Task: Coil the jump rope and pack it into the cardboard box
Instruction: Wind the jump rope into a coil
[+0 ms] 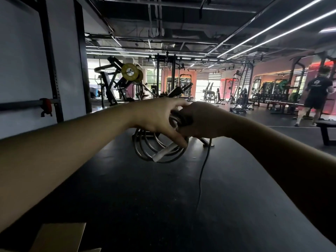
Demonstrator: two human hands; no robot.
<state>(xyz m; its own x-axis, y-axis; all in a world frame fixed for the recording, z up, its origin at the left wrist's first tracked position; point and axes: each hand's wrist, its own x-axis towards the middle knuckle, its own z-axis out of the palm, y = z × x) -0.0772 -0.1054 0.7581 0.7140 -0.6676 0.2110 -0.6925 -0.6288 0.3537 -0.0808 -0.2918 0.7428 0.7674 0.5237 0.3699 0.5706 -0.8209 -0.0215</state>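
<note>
Left hand [160, 120] clenched around the gathered loops of a thin grey jump rope [158, 150], thumb and fingers wrapped over the bundle. Right hand [201, 120] closed on the dark handle end against the left, seemingly feeding rope onto the bundle. Several round coils hang below both hands; a clear, stick-like handle [163, 151] slants across them. One loose strand [201, 177] trails from the right hand down to the dark rubber gym floor [145, 197].

Step in hand, by judgement: coiling, near its end. Next move calls for gathering the trailing strand, then carrying the bundle back to the tan cardboard box [60, 237], whose flap shows at the lower left, well apart from the hands.
</note>
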